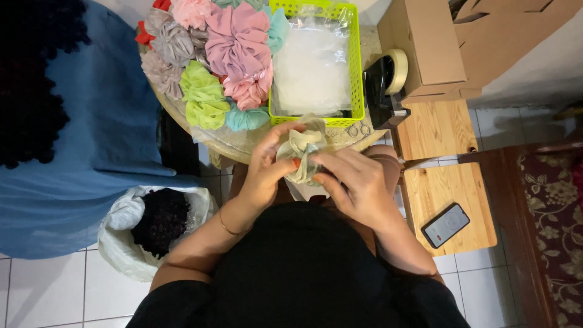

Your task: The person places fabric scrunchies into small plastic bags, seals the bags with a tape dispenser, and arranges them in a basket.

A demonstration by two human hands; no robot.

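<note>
Above the edge of a round tabletop [243, 143] piled with pastel scrunchies [212, 54] beside a lime-green basket [355, 67], the left hand [264, 173] and right hand [358, 185] pinch between them a pale sage-beige scrunchie [302, 149], its sheer, gathered fabric bunched into soft, crumpled folds.

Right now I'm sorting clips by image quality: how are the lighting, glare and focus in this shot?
Head view: soft, even indoor light, with no hard shadows on the hands. Mild glare whitens the clear plastic bags in the green basket. The left hand, right hand and beige scrunchie look reasonably sharp; the dark fabric in the white bag loses detail. Wide-angle lens bends the edges slightly.
</note>
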